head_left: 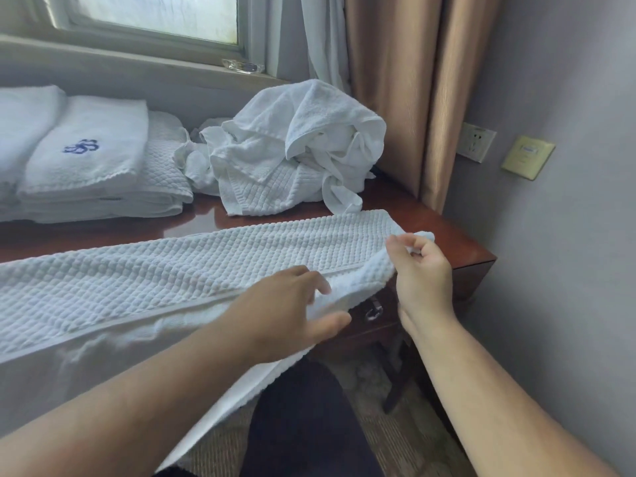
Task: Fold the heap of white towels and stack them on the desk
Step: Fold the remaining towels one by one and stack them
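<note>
**Waffle towel stretched out, end fold coming up**

Laid along the near edge of the reddish-brown polished wooden desk [457, 249]: a long white waffle-weave towel [206, 270], long axis running nine o'clock to three o'clock, near layer spilling off the front. Pinches the three o'clock end with the right hand [421, 270], thumb against curled fingers, corner lifted clear of the wood. Holds the left hand [296, 301] just inboard at the near hem, fingers spread and nearly straight above, thumb below, gripping nothing yet. Puts the right hand nearer the free end, so probably carries that end across toward nine o'clock, with the left hand marking the crease. Looks thick, nubby and floppy, likely to sag if only one corner travels.

Waiting at twelve o'clock: a crumpled heap of white terry and waffle towels [296, 149], soft and tangled. At ten o'clock, a stack of folded white towels [86, 160], flat and squared, blue embroidered monogram [81, 147] on top. Plenty of the task left, judging by that heap.
</note>
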A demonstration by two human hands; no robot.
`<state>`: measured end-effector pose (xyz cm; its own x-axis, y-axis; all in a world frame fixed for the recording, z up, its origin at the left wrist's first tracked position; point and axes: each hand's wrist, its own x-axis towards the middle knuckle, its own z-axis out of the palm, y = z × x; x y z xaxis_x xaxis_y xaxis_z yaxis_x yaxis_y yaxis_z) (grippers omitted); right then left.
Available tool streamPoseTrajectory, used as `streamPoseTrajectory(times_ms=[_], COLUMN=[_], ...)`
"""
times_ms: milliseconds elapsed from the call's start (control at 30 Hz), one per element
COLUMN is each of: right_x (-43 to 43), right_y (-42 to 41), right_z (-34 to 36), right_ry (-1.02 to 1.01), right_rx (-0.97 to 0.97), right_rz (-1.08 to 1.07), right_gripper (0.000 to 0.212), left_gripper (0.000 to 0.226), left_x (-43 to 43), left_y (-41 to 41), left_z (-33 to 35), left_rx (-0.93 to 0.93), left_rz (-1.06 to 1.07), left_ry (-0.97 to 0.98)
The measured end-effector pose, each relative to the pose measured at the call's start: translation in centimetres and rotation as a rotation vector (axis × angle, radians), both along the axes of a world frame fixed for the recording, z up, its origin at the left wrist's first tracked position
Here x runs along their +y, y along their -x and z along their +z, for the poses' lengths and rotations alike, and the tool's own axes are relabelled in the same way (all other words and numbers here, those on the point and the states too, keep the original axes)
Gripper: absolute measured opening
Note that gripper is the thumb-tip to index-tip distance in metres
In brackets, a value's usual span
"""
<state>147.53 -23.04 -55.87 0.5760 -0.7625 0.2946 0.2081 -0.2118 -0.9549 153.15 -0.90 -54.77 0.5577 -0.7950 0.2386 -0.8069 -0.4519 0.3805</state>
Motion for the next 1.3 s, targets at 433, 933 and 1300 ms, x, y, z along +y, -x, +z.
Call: streamPoseTrajectory(times_ms=[433,933,1300], right_x=[-1.9,-6.9,-10.3], right_y=[-2.0,-8.3,-11.7], right_z=[-0.9,4.9,5.0], right_ry=[1.005,0.759,0.690], right_rx=[0.611,0.226,0.830], right_rz=[0.118,0.154,-0.277], right_gripper=[0.099,0.023,0.028], left_gripper=[0.038,0.030,0.058], left_x=[-1.1,-2.7,-6.2], left_y=[-4.8,-11.7,-16.7], left_z=[2.6,7.9,5.1], left_rx=[0.122,-0.086,-0.202], left_rz=[0.256,0.184,0.092], left_ry=[0.116,-0.245,-0.423])
